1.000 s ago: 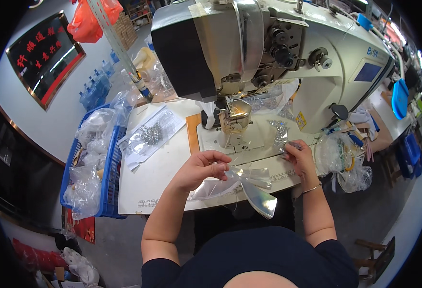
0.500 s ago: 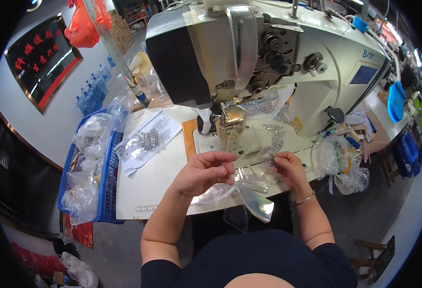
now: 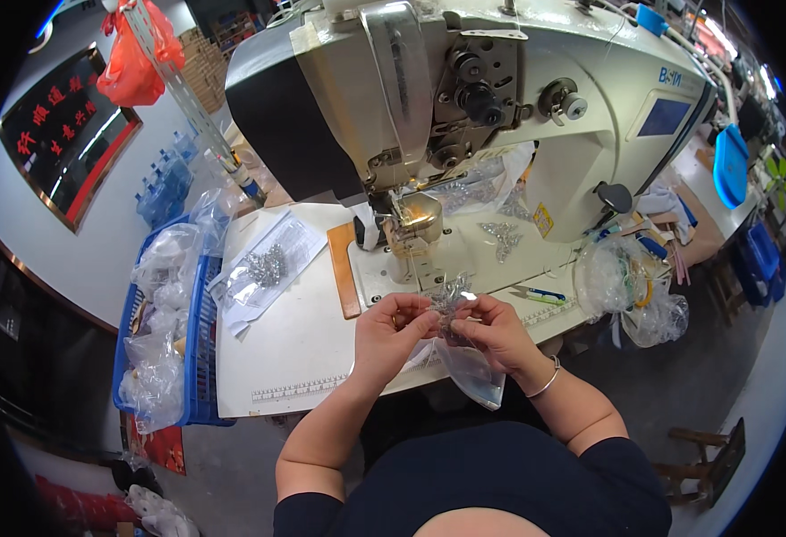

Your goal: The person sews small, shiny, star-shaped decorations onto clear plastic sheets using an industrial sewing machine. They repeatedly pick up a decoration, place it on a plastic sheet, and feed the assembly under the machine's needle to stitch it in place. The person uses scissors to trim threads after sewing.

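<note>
My left hand (image 3: 391,329) and my right hand (image 3: 493,328) meet at the near edge of the white table (image 3: 294,345), in front of the sewing machine's needle plate. Together they pinch a small cluster of silvery sequinned trim (image 3: 447,295) at its two sides. A clear plastic bag (image 3: 471,370) hangs down from under my hands over the table edge. Just beyond my fingers stands the presser foot and needle area (image 3: 411,224) of a big cream industrial sewing machine (image 3: 500,98).
A clear bag with small silvery pieces (image 3: 267,266) lies on the table's left part. A blue crate (image 3: 191,345) stuffed with plastic bags stands left of the table. More silvery pieces (image 3: 503,236) lie under the machine arm. Snips (image 3: 536,294) and crumpled plastic bags (image 3: 630,286) are at the right.
Both hands have come together nearer the table's front edge and lifted the silvery trim between them. The clear bag now hangs below my hands instead of lying spread on the table.
</note>
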`<action>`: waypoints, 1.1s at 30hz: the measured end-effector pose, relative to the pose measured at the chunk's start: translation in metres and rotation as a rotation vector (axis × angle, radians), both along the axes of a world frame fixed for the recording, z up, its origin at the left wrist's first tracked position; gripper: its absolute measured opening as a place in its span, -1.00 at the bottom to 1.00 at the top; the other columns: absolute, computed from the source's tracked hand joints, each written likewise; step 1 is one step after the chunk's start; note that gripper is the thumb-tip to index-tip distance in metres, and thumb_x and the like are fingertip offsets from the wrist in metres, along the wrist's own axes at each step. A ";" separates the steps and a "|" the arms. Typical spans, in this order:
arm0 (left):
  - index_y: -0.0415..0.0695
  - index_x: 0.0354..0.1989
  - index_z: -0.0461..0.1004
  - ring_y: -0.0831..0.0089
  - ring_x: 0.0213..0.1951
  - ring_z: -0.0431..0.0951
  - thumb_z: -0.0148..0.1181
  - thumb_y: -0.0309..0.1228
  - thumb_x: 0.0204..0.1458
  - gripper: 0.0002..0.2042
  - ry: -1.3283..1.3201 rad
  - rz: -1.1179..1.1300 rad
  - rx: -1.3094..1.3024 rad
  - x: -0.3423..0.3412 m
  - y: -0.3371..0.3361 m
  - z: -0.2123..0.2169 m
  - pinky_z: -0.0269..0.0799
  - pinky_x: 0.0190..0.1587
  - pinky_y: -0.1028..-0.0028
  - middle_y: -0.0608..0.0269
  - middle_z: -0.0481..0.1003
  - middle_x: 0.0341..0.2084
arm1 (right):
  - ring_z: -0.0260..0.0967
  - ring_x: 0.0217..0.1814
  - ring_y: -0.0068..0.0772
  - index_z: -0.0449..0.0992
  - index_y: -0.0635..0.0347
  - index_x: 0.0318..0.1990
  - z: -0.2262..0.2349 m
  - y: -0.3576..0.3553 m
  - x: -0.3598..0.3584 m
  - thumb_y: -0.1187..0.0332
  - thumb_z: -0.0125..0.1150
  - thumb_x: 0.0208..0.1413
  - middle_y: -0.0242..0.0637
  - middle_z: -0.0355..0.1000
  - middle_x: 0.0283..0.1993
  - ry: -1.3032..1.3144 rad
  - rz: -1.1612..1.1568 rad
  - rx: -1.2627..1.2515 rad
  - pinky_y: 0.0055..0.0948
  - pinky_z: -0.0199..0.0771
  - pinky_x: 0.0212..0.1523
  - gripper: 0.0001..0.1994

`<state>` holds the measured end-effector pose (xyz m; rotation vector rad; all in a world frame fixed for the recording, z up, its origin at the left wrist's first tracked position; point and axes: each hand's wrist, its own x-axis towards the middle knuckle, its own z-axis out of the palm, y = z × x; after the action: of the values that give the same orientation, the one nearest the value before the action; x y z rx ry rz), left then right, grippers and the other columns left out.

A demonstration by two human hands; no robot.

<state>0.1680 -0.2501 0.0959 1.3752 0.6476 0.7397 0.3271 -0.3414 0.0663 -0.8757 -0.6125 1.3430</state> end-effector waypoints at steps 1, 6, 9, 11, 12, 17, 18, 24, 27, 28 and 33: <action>-0.34 -0.15 0.42 0.52 -0.40 0.53 0.18 -0.61 -0.02 -0.77 0.033 0.032 0.043 -0.001 0.000 -0.001 0.51 -0.28 0.57 0.21 0.50 -0.44 | 0.45 -0.24 -0.44 0.40 0.34 -0.16 -0.001 0.001 -0.001 0.56 0.18 0.03 -0.24 0.43 -0.23 0.025 -0.012 0.003 -0.44 0.54 -0.14 -0.80; -0.33 -0.29 0.48 0.59 -0.44 0.49 0.23 -0.60 -0.05 -0.86 0.003 0.146 0.085 0.001 -0.006 -0.010 0.46 -0.35 0.62 0.22 0.51 -0.43 | 0.45 -0.21 -0.43 0.40 0.35 -0.17 -0.012 0.006 -0.006 0.58 0.15 0.05 -0.21 0.43 -0.23 0.048 -0.070 0.048 -0.43 0.55 -0.14 -0.82; -0.29 -0.34 0.51 0.62 -0.43 0.51 0.27 -0.57 -0.08 -0.88 -0.058 0.173 0.179 0.000 -0.005 -0.018 0.43 -0.35 0.65 0.27 0.52 -0.45 | 0.45 -0.21 -0.43 0.40 0.35 -0.17 -0.011 0.006 -0.007 0.58 0.13 0.05 -0.20 0.43 -0.23 0.050 -0.063 0.058 -0.42 0.54 -0.12 -0.83; -0.28 -0.35 0.51 0.61 -0.41 0.51 0.27 -0.58 -0.08 -0.88 -0.061 0.183 0.154 -0.001 -0.007 -0.019 0.42 -0.33 0.64 0.26 0.52 -0.42 | 0.45 -0.21 -0.42 0.40 0.35 -0.18 -0.011 0.006 -0.007 0.58 0.13 0.05 -0.20 0.42 -0.23 0.085 -0.042 0.057 -0.39 0.54 -0.10 -0.84; -0.28 -0.35 0.51 0.61 -0.39 0.51 0.26 -0.59 -0.09 -0.88 -0.063 0.190 0.141 -0.001 -0.008 -0.019 0.42 -0.32 0.64 0.26 0.52 -0.40 | 0.45 -0.21 -0.41 0.40 0.35 -0.19 -0.012 0.006 -0.007 0.59 0.13 0.05 -0.20 0.42 -0.23 0.102 -0.030 0.057 -0.38 0.54 -0.09 -0.84; -0.27 -0.35 0.50 0.61 -0.37 0.49 0.26 -0.60 -0.08 -0.89 -0.109 0.257 0.186 0.001 -0.007 -0.032 0.40 -0.26 0.64 0.26 0.52 -0.41 | 0.45 -0.19 -0.39 0.40 0.34 -0.20 -0.010 0.006 -0.009 0.58 0.13 0.06 -0.23 0.42 -0.23 0.146 -0.014 -0.001 -0.33 0.53 -0.06 -0.86; -0.27 -0.35 0.50 0.62 -0.37 0.48 0.25 -0.59 -0.08 -0.89 -0.157 0.261 0.150 0.002 -0.008 -0.032 0.40 -0.25 0.65 0.26 0.52 -0.42 | 0.45 -0.19 -0.39 0.40 0.33 -0.20 -0.011 0.006 -0.010 0.58 0.13 0.06 -0.23 0.42 -0.23 0.150 -0.017 -0.003 -0.32 0.53 -0.06 -0.86; -0.29 -0.35 0.48 0.63 -0.42 0.48 0.25 -0.58 -0.06 -0.89 -0.136 0.280 0.014 0.005 -0.012 -0.026 0.41 -0.31 0.65 0.26 0.52 -0.47 | 0.44 -0.14 -0.39 0.40 0.24 -0.25 -0.013 0.007 -0.008 0.56 0.13 0.06 -0.24 0.44 -0.19 0.105 -0.001 0.003 -0.28 0.54 -0.07 -0.89; -0.29 -0.35 0.48 0.63 -0.44 0.48 0.26 -0.58 -0.07 -0.88 -0.164 0.275 -0.049 0.006 -0.010 -0.029 0.41 -0.32 0.65 0.27 0.52 -0.49 | 0.44 -0.14 -0.39 0.40 0.23 -0.25 -0.013 0.007 -0.007 0.56 0.14 0.05 -0.24 0.44 -0.20 0.094 0.010 0.007 -0.29 0.54 -0.07 -0.89; -0.29 -0.35 0.48 0.64 -0.44 0.48 0.26 -0.58 -0.07 -0.88 -0.158 0.275 -0.056 0.006 -0.010 -0.030 0.41 -0.33 0.66 0.27 0.52 -0.49 | 0.44 -0.14 -0.39 0.40 0.23 -0.26 -0.014 0.007 -0.006 0.56 0.14 0.05 -0.24 0.44 -0.20 0.103 0.018 0.006 -0.29 0.54 -0.07 -0.89; -0.29 -0.37 0.47 0.65 -0.44 0.47 0.26 -0.57 -0.07 -0.89 -0.166 0.284 -0.045 0.007 -0.013 -0.029 0.41 -0.33 0.65 0.27 0.51 -0.50 | 0.45 -0.18 -0.40 0.40 0.26 -0.25 -0.014 0.007 -0.004 0.58 0.11 0.08 -0.26 0.43 -0.21 0.135 0.037 -0.013 -0.30 0.54 -0.07 -0.91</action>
<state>0.1752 -0.2626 0.0665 1.1782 0.7308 1.0482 0.3227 -0.3342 0.0526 -0.7801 -0.5183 1.4282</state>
